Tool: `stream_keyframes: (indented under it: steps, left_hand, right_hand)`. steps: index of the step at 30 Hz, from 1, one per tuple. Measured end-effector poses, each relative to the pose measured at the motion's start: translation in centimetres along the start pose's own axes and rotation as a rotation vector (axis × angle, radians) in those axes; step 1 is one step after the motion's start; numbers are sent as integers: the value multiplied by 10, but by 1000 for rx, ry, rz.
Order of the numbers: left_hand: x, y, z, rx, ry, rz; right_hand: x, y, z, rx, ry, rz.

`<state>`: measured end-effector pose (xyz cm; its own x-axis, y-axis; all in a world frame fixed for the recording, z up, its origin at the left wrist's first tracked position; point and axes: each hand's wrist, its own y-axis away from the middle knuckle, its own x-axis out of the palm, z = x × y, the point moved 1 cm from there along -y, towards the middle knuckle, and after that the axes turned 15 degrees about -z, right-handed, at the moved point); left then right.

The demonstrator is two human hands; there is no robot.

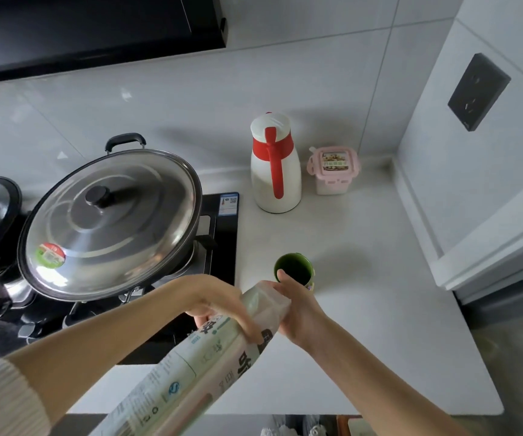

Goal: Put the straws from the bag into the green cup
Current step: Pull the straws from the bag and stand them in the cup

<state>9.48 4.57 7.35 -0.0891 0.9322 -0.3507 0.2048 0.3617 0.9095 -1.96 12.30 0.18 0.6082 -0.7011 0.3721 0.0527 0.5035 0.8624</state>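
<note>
Left hand (222, 305) grips the bag (191, 366) mid-body, right hand (298, 305) pinches its mouth — green cup (294, 270) sits at 12 o'clock, just beyond. Tilt slowly so the straws slide in.

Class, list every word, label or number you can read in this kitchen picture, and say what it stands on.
Straw bag: large dark characters, cut off and blurred; not readable.
Wok lid sticker: too blurred.
Stove label: too small.
Pink-lidded container label: too blurred.
No text reads clearly.
</note>
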Motion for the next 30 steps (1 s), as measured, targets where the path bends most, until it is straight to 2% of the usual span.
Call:
stream_keyframes:
  steps: [4, 9, 14, 18, 20, 27, 30]
  left_hand:
    - [0, -4, 21, 10, 273, 145]
    - [7, -10, 38, 43, 463, 144]
    - [10, -10, 41, 97, 402, -242]
    - [23, -1, 33, 307, -114, -521]
    - [29, -1, 33, 404, -274, -641]
    - [42, 4, 56, 573, -253, -913]
    - [46, 1, 70, 599, -212, -967]
  right_hand:
    - [0, 5, -1, -80, 196, 51]
    - [-2, 10, 3, -175, 457, 114]
    - [3, 2, 4, -119, 420, -11]
    - [4, -7, -2, -133, 371, -90]
    - [3, -10, -7, -124, 348, -117]
    - [5, -23, 3, 11, 146, -164]
    - [2, -23, 5, 21, 147, -104]
